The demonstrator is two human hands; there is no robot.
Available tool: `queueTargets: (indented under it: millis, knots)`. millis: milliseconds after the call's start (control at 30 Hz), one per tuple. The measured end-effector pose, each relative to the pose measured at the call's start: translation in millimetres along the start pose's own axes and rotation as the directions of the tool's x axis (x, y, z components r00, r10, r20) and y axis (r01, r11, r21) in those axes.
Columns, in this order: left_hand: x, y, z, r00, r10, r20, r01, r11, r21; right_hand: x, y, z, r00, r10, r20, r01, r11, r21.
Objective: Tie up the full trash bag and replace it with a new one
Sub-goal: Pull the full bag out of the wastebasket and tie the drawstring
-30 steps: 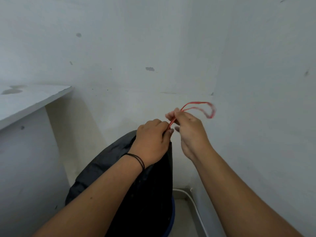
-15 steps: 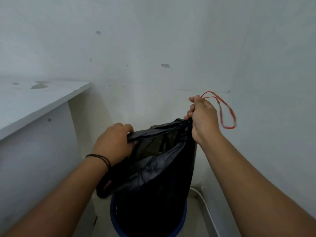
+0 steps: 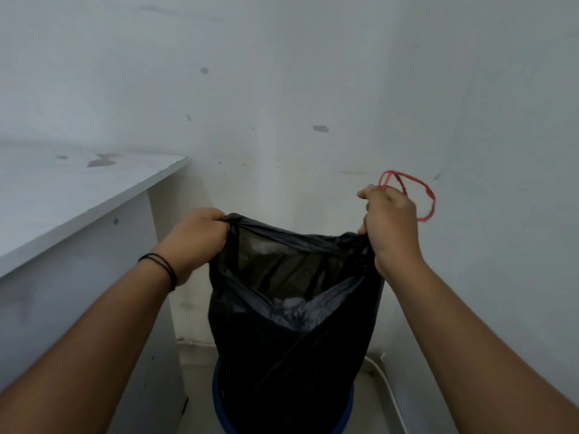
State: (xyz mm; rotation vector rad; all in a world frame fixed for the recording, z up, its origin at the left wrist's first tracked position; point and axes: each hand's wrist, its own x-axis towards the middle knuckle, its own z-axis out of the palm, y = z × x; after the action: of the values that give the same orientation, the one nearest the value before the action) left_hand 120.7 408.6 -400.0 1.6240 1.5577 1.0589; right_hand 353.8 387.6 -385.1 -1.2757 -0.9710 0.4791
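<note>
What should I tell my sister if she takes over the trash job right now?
Left hand grips the left edge of the black trash bag. Right hand grips the right edge and also pinches the red string loop.
The bag's mouth is held open, and its bottom sits in the blue bin.
Done: the bag's edges are gathered up in both hands.
Left: tie the bag shut, lift it out, and fit a new bag.

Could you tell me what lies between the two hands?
In the head view, the black trash bag's open mouth stretches between the left hand and right hand.
</note>
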Motion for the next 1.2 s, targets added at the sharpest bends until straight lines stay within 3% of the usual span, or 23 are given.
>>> queueTargets:
  millis: [133, 233, 333, 367, 400, 433, 467, 500, 567, 667, 733, 833, 933, 1000, 1067, 1133, 1200]
  knots:
    - [-5, 2, 4, 0.985, 0.17, 0.024, -0.17, 0.985, 0.028, 0, 0, -3, 0.992, -0.128, 0.006, 0.126, 0.97, -0.207]
    - [-5, 3, -11, 0.943, 0.325, 0.071, -0.325, 0.854, 0.406, 14, 1, -12, 0.988, -0.113, -0.107, 0.088, 0.974, -0.21]
    - [0, 6, -23, 0.961, 0.275, 0.028, -0.232, 0.748, 0.622, 22, 2, -18, 0.987, -0.081, -0.136, 0.058, 0.984, -0.167]
    - [3, 6, -25, 0.973, 0.23, 0.009, -0.191, 0.786, 0.588, 22, 3, -18, 0.988, -0.086, -0.126, 0.063, 0.982, -0.176]
    - [4, 8, -26, 0.986, 0.165, -0.014, -0.141, 0.884, 0.445, 20, 3, -18, 0.989, -0.097, -0.115, 0.074, 0.98, -0.187]
    - [3, 11, -23, 0.998, 0.069, -0.006, -0.066, 0.973, 0.223, 19, 3, -17, 0.989, -0.108, -0.102, 0.087, 0.977, -0.196]
    - [1, 14, -18, 0.999, -0.033, 0.036, 0.033, 0.999, -0.003, 17, 2, -16, 0.989, -0.118, -0.085, 0.099, 0.974, -0.203]
    - [0, 15, -13, 0.989, -0.108, 0.097, 0.123, 0.978, -0.168, 15, 2, -14, 0.99, -0.127, -0.065, 0.111, 0.971, -0.21]
    - [-1, 12, -2, 0.973, -0.174, 0.152, 0.214, 0.926, -0.311, 13, 2, -12, 0.99, -0.14, -0.028, 0.13, 0.965, -0.228]
    - [-1, 12, 3, 0.968, -0.221, 0.117, 0.25, 0.863, -0.438, 12, 2, -10, 0.989, -0.148, 0.001, 0.143, 0.957, -0.251]
    - [-2, 11, -1, 0.968, -0.191, 0.16, 0.243, 0.867, -0.436, 12, 2, -11, 0.989, -0.15, -0.001, 0.145, 0.956, -0.255]
    - [-5, 8, -10, 0.956, -0.09, 0.28, 0.18, 0.933, -0.312, 14, 0, -12, 0.992, -0.128, -0.02, 0.12, 0.966, -0.228]
    - [-6, 5, -17, 0.986, 0.046, 0.158, -0.054, 0.997, 0.048, 16, -1, -13, 0.994, -0.104, -0.03, 0.096, 0.973, -0.212]
    - [-6, 9, -27, 0.974, 0.224, -0.034, -0.199, 0.918, 0.343, 17, -2, -15, 0.995, -0.079, -0.053, 0.068, 0.978, -0.197]
    - [-9, 18, -41, 0.935, 0.331, -0.128, -0.22, 0.822, 0.525, 18, -2, -17, 0.997, -0.042, -0.065, 0.031, 0.988, -0.154]
    - [-14, 31, -53, 0.944, 0.313, -0.1, -0.179, 0.747, 0.64, 18, -3, -18, 0.997, 0.005, -0.076, -0.013, 0.994, -0.106]
    - [-18, 40, -58, 0.971, 0.236, -0.045, -0.148, 0.735, 0.662, 19, -1, -19, 0.996, 0.034, -0.086, -0.04, 0.996, -0.076]
